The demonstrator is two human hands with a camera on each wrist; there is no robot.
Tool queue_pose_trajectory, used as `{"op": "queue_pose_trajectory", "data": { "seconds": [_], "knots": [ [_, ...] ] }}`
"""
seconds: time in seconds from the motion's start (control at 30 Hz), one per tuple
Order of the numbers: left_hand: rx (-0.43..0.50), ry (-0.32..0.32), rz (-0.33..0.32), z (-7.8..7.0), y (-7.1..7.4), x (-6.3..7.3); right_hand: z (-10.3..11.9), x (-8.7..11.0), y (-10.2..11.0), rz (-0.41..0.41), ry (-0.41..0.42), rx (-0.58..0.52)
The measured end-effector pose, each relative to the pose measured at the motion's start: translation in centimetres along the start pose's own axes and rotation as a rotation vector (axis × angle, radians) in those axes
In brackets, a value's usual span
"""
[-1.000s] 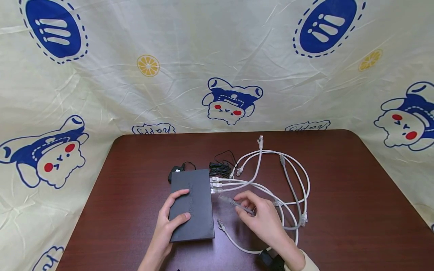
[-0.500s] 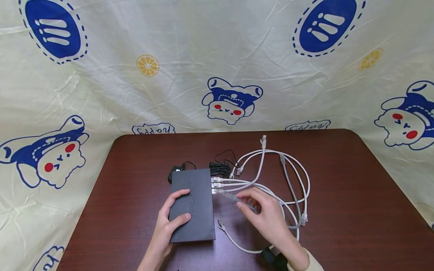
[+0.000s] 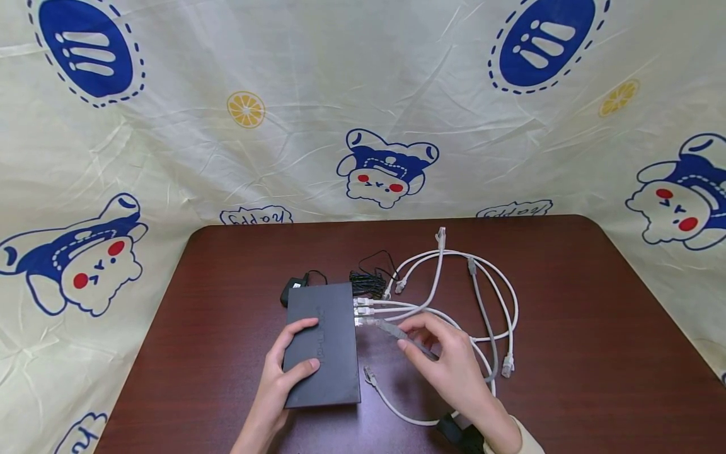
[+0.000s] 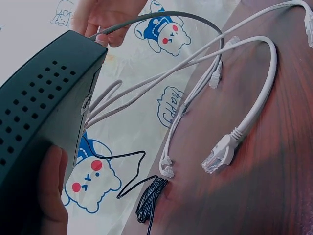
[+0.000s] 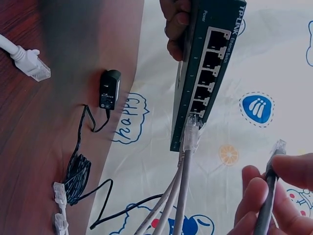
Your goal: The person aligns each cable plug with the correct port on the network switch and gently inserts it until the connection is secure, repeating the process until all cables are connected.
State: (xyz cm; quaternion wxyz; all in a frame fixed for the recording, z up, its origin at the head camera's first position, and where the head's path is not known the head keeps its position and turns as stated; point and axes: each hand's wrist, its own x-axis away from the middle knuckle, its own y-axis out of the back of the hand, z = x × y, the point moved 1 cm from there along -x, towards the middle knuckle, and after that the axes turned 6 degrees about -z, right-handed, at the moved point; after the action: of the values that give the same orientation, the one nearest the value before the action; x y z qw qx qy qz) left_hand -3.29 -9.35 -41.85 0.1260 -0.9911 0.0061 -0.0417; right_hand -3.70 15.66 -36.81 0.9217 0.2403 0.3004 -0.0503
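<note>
My left hand (image 3: pixel 280 372) grips the left side of a dark TP-Link Ethernet switch (image 3: pixel 334 353), its thumb and a finger lying on the top face. In the right wrist view a row of several unoccupied ports (image 5: pixel 212 59) shows on the switch, with white network cables (image 5: pixel 168 200) plugged in at the row's lower end. My right hand (image 3: pixel 448 359) pinches a grey network cable (image 5: pixel 266 203) just behind its clear plug (image 5: pixel 279 146). That plug is apart from the switch, to the right of its ports in the head view. The fingertips stay off the clear plastic.
Loops of white cable (image 3: pixel 513 296) with loose plugs lie right of the switch. One loose white plug (image 3: pixel 370 377) points up near its lower right corner. Behind stand a black power adapter (image 3: pixel 292 291) and a bundled black cord (image 3: pixel 367 284). A patterned cloth (image 3: pixel 306 164) hangs behind the table (image 3: pixel 595 353).
My right hand has shifted slightly right and up, bringing the grey plug nearer the level of the plugged-in cables. The grey cable's loop has swung left. My left hand keeps its hold on the switch.
</note>
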Motion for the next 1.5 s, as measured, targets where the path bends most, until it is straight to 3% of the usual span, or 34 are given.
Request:
{"op": "queue_pose_trajectory", "data": {
  "seconds": [0.3,0.57,0.77,1.17,1.27,1.5],
  "knots": [
    [-0.012,-0.001,-0.009,0.28,0.06,0.04,0.21,0.03,0.09,-0.029,0.019,-0.063],
    [0.007,-0.008,0.007,-0.04,-0.02,0.18,-0.32,-0.02,-0.13,-0.039,0.150,0.054],
    [0.004,-0.015,0.015,-0.38,-0.15,0.30,-0.06,0.00,-0.02,-0.010,0.179,0.131],
    [-0.004,-0.019,0.009,-0.51,-0.28,0.43,0.36,-0.24,0.36,0.047,0.132,-0.002],
    [-0.001,-0.019,0.009,-0.47,-0.26,0.43,0.42,-0.45,0.53,0.040,0.160,-0.017],
    [0.000,-0.026,0.011,-0.35,-0.22,0.35,0.22,-0.95,0.43,0.004,0.320,-0.057]
  ]
}}
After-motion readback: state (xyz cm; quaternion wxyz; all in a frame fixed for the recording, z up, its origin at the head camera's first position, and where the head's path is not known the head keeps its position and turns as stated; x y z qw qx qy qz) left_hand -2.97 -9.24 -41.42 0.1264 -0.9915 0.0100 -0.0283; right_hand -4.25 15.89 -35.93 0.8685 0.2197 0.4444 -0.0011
